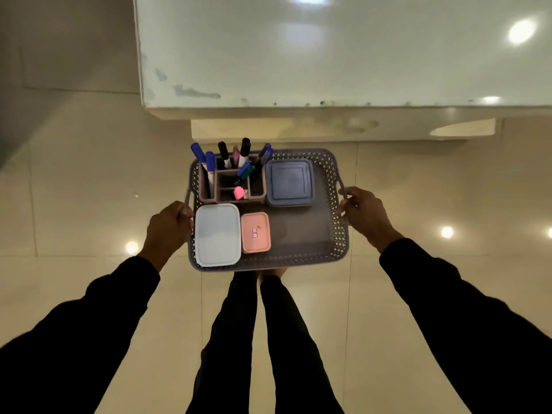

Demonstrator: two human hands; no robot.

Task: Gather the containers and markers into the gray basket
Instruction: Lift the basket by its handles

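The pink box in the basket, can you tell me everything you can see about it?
The pink box is a small rectangle with rounded corners and a closed lid, and it looks like plastic. A tiny sticker sits in the middle of the lid. It lies flat on the floor of the gray basket, near the front edge, right beside the bigger white box on its left. The two look close enough to touch. Neither hand touches it; they hold the basket's handles.

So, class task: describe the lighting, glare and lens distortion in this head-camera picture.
Head view: dim, warm light; round ceiling-lamp glare on the glossy floor and the white table. The wide lens stretches the dark sleeves at the bottom corners. The basket and markers are a little soft, and both hands, left and right, look dark.
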